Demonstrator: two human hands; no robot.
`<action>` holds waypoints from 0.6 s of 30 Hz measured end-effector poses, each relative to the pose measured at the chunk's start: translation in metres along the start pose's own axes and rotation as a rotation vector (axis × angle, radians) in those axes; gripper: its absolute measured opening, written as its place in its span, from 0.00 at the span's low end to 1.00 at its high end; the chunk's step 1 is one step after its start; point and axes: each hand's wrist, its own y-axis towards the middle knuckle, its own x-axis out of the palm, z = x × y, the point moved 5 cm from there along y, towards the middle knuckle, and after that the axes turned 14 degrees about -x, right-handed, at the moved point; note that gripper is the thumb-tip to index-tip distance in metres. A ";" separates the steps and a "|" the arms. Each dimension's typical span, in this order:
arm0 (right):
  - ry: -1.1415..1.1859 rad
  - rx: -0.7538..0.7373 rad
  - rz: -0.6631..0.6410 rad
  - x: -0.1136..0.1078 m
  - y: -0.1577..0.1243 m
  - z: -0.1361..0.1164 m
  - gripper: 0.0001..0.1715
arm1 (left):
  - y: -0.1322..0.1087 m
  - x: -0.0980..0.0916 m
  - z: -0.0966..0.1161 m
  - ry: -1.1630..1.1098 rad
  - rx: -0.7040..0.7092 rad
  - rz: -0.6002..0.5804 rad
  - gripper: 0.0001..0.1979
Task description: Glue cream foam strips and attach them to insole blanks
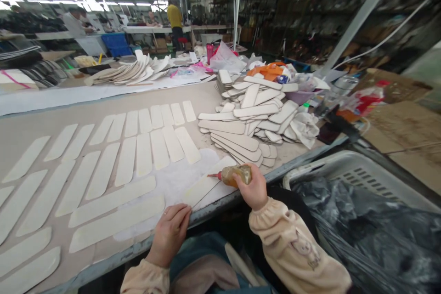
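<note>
Head view, and from where I stand the right hand is closed round a squeeze bottle, thumb and fingers wrapped about its body; the bottle lies nearly level, its red nozzle pointing left, away from the palm; a pale strip lies flat just left of this grip, under the nozzle, though whether the tip touches it I cannot tell; the strip's long axis slants, one end beyond the bottle, the other coming down and leftward to the left hand at the table edge; so the nozzle points across the strip at an angle, not straight along it; the right hand is nearer the far half, the left hand nearer the close end; the left hand's fingers are bunched together, and whether they pinch the strip or only rest by it I cannot tell; farther left of the bottle lie rows of similar strips, laid out flat; beyond the grip rises a heap of dark-edged pieces; right of it stands a pale basket.
</note>
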 end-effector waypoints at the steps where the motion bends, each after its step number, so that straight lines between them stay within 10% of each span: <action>1: -0.032 0.000 0.020 -0.004 0.002 0.005 0.20 | 0.000 0.001 -0.001 0.006 0.007 0.002 0.07; 18: -0.136 -0.003 0.144 -0.026 0.019 0.022 0.21 | 0.015 0.000 0.002 0.040 0.013 -0.069 0.08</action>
